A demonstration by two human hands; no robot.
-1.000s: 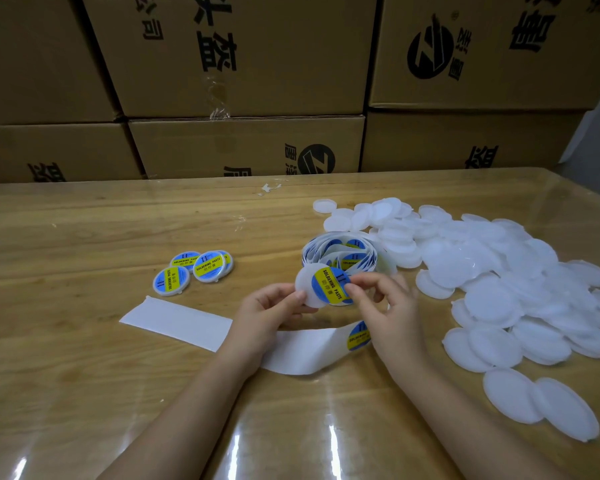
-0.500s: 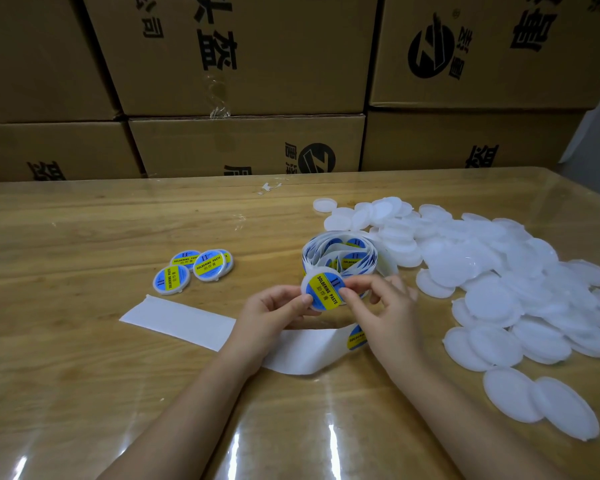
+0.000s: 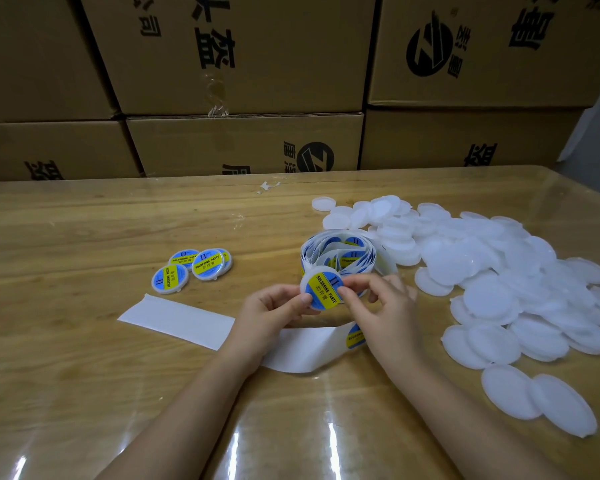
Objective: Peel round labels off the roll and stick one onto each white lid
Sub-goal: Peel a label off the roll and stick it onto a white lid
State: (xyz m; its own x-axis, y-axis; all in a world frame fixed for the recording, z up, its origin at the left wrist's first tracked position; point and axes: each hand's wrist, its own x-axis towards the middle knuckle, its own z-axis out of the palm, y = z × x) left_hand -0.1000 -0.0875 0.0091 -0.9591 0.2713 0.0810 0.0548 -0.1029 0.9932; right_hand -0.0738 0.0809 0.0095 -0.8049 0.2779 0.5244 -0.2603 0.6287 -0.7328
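A white lid (image 3: 321, 287) with a blue and yellow round label on its face is held up at the table's middle. My left hand (image 3: 274, 311) pinches its left edge with thumb and fingers. My right hand (image 3: 383, 306) pinches its right side, thumb on the label. Behind them stands the label roll (image 3: 340, 252), loosely coiled. Its white backing strip (image 3: 177, 318) runs from under my hands to the left, with one label (image 3: 355, 336) still on it. A big heap of bare white lids (image 3: 499, 271) lies to the right.
Three labelled lids (image 3: 193, 268) lie together left of the roll. Stacked cardboard boxes (image 3: 243, 143) wall off the far edge of the glossy wooden table (image 3: 66, 375). A small paper scrap (image 3: 267, 186) lies near the boxes.
The label, half over the lid's edge a second ago, now sits centred on the lid. The lid has turned in my fingers, and my right thumb has moved onto the label.
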